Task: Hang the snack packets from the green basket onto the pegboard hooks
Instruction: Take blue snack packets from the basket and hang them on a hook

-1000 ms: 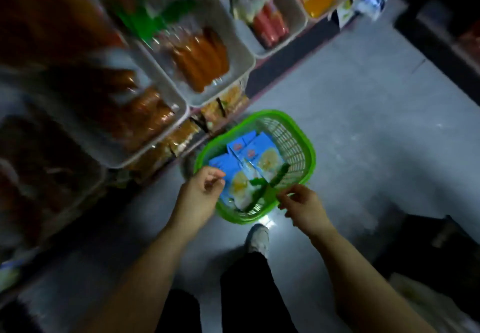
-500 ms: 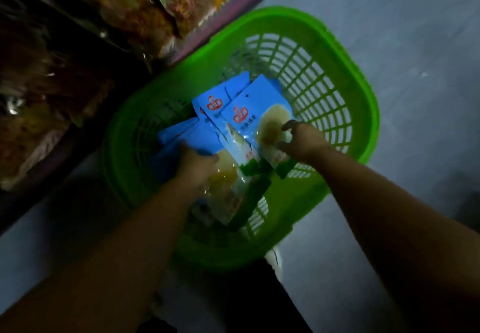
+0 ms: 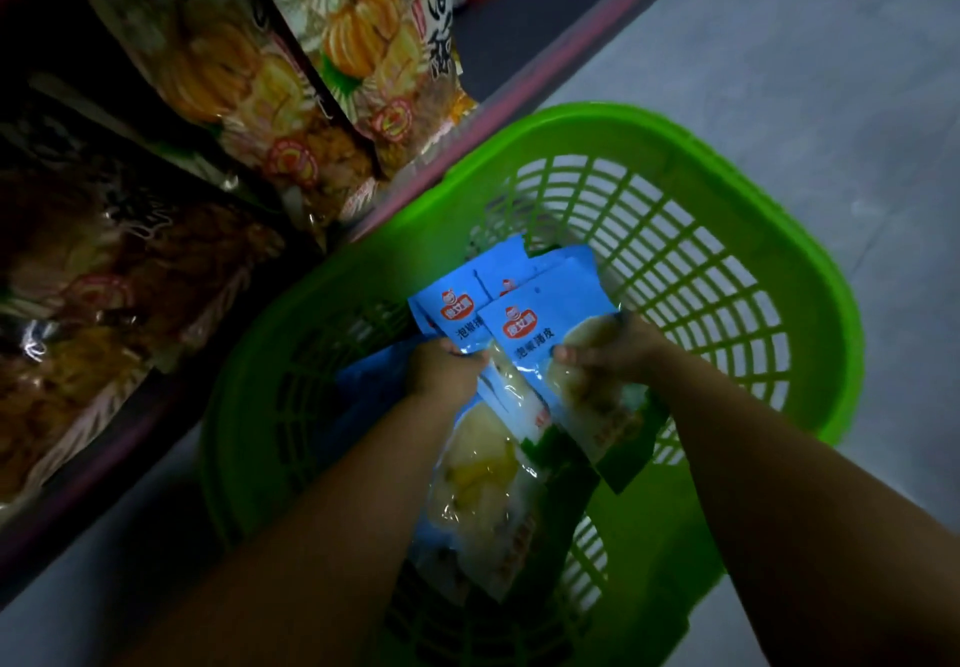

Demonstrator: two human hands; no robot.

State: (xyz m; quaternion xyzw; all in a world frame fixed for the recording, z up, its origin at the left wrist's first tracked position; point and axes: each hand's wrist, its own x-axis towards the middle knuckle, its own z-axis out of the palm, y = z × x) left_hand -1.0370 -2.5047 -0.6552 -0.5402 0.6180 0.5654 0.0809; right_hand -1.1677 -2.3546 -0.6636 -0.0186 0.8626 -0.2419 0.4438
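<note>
A green slatted basket (image 3: 737, 229) stands on the floor and holds several blue snack packets with red logos. Both my hands are down inside it. My right hand (image 3: 608, 349) grips the top blue packet (image 3: 550, 323) at its middle, thumb on the front. My left hand (image 3: 441, 367) grips another blue packet (image 3: 457, 310) just to the left, partly under the first. More packets (image 3: 483, 484) lie below my forearms. No pegboard hooks are in view.
Low shelves with a pink front rail (image 3: 519, 94) run along the left, packed with large orange-and-white snack bags (image 3: 363, 58) and darker bags (image 3: 104, 276). Grey floor (image 3: 805, 42) lies to the right of the basket.
The view has dropped closer to the basket. Both hands went from its near rim into it and closed on blue packets, which now sit slightly raised from the pile.
</note>
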